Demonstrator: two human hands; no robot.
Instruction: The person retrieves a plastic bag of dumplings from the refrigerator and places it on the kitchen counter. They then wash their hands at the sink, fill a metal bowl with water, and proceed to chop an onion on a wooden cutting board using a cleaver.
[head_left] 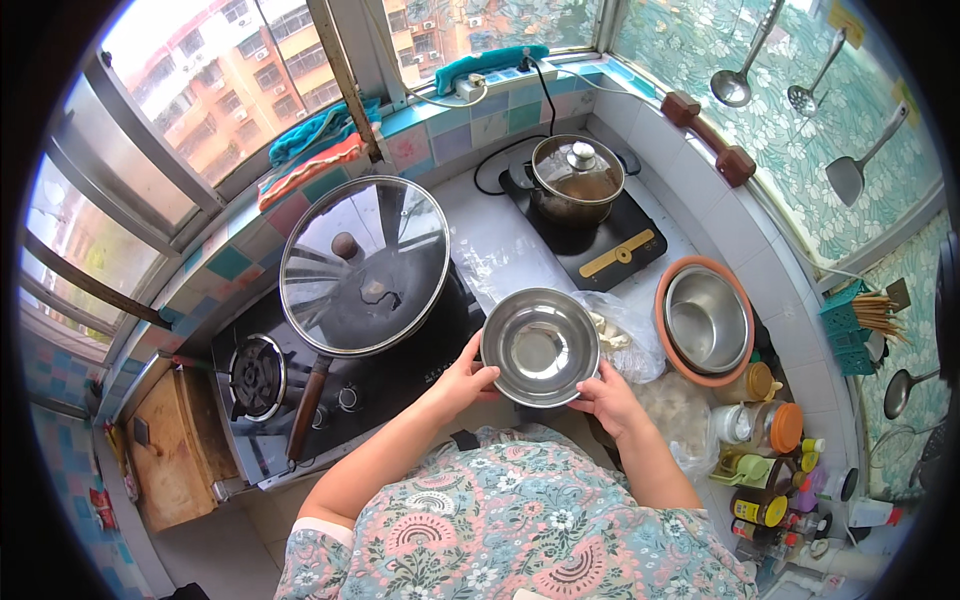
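Observation:
A round stainless steel bowl is held level in front of my body, its shiny inside facing up. My left hand grips its left rim, the thumb over the edge. On the lower right rim, my right hand has hold too, with the thumb at the edge and the other fingers partly hidden beneath. Some liquid or reflection shows at the bottom of the bowl; I cannot tell which. Left of the bowl stands a large wok with a glass lid and a brown wooden handle.
Behind the bowl, a lidded pot sits on a black induction cooker. To the right are nested basins, a plastic bag and several jars. A gas burner and wooden board lie left. Ladles hang at upper right.

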